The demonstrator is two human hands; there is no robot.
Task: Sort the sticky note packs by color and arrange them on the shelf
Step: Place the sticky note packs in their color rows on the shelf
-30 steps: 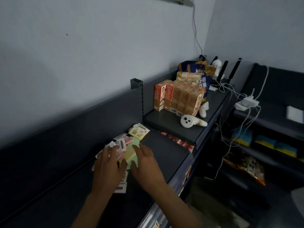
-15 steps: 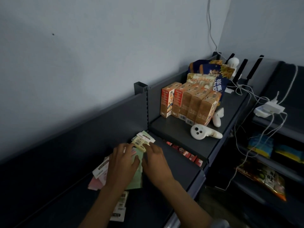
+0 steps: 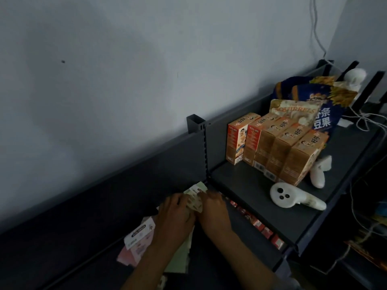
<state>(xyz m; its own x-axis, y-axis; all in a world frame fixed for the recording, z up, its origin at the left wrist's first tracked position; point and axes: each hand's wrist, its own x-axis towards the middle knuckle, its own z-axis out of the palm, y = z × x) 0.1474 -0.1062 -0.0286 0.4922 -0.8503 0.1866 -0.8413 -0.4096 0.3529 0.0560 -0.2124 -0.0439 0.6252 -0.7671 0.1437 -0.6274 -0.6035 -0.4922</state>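
Sticky note packs lie in a loose pile on the dark lower shelf (image 3: 88,233). Yellow packs (image 3: 195,195) sit at the far end against the shelf divider. A pink pack (image 3: 137,245) with a white label lies at the left, and a green pack (image 3: 180,258) shows under my left wrist. My left hand (image 3: 174,218) and my right hand (image 3: 213,212) lie side by side, palms down, on top of the pile, fingertips at the yellow packs. What the fingers grip is hidden under the hands.
A raised shelf (image 3: 261,201) to the right carries orange snack boxes (image 3: 278,151), snack bags (image 3: 310,101) and two white controllers (image 3: 293,197). Red packets (image 3: 259,225) line the level below it. White cables (image 3: 364,120) hang at the far right. A grey wall rises behind.
Both hands have slid forward along the shelf toward the yellow packs by the divider. The camera has moved closer and turned left.
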